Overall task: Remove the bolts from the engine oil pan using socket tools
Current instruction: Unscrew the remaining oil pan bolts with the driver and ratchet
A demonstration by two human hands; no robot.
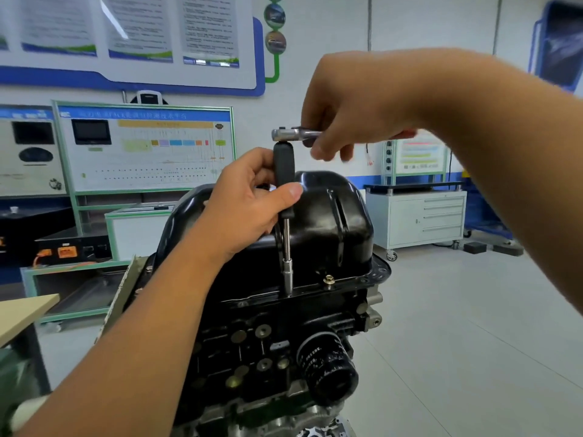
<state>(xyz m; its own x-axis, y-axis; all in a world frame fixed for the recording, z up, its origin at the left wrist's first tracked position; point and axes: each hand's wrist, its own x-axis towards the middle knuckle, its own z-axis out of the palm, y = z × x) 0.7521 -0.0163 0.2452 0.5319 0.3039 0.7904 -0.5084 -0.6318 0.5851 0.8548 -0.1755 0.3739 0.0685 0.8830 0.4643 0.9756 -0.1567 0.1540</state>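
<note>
The black oil pan (328,222) sits on top of the upturned engine (284,342), in the middle of the view, its flange running along the near edge.

A socket driver stands upright at that flange. The left hand (249,209) grips its black handle (284,171), fingers (252,171) curled round the back and the thumb pressed across the front. Below the handle a bright steel shaft runs down to a socket (287,274), whose tip meets the flange; the bolt beneath it is hidden. Just beside it to the right, a brass-coloured flanged bolt (328,280) stands in the flange.

A chrome ratchet (291,134) lies level across the top of the black handle, its head seated on the handle's end. The right hand (356,118) holds the ratchet's handle from above, its fingers clamped round it and blurred at the tips.

A black cylindrical part (328,364) on the engine's front face carries white lettering, too small to read.

Behind, a green-framed training board (145,146) has a blue header with white characters, blurred beyond reading, a dark screen and coloured blocks. Posters (132,26) on the wall hold dense text that cannot be read. To the right stands a grey wheeled drawer cabinet (422,219); at the left edge is the corner of a pale bench (22,313).
</note>
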